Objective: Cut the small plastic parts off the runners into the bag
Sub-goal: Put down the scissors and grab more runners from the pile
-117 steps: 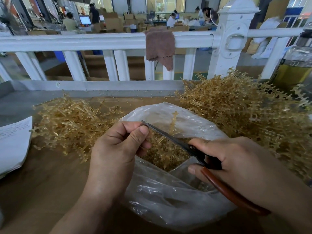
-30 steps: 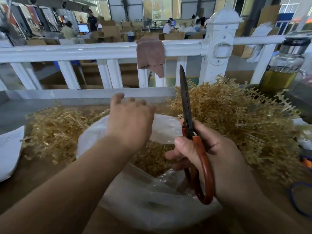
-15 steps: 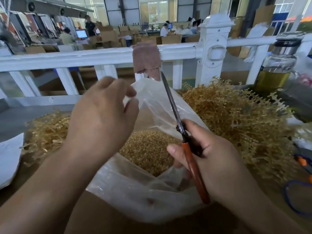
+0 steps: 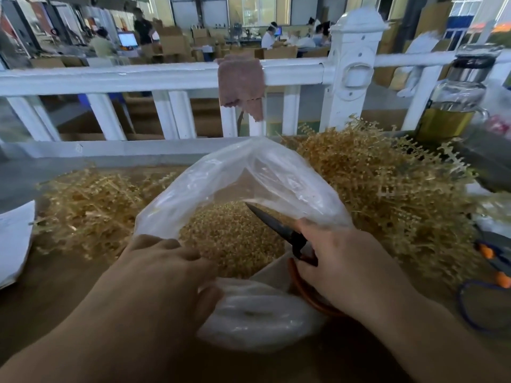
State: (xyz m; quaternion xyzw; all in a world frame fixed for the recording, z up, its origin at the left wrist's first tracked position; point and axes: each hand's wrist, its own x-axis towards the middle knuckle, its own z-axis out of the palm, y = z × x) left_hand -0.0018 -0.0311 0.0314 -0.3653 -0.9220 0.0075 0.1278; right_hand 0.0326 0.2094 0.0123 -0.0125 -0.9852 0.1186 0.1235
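Observation:
A clear plastic bag (image 4: 265, 172) stands open in the middle of the table, its far wall raised and its near rim rolled down. Inside lies a heap of small tan cut parts (image 4: 235, 236). My left hand (image 4: 166, 275) grips the bag's near left rim. My right hand (image 4: 340, 261) holds the scissors (image 4: 276, 228) by their red-brown handles and also presses on the bag's right edge; the dark blades point up and left over the parts. A big pile of tan runners (image 4: 387, 194) lies right of the bag, a flatter pile (image 4: 91, 205) to its left.
A white railing (image 4: 166, 76) with a brown cloth (image 4: 240, 81) draped over it runs behind the table. A glass jar of yellow liquid (image 4: 453, 106) stands at the back right. White paper (image 4: 13, 241) lies at the left edge; an orange-handled tool (image 4: 495, 261) and a blue loop (image 4: 481, 308) lie right.
My left hand has let go of the bag's lifted far edge and come down to its near rim. The scissors have swung from upright to pointing left over the parts.

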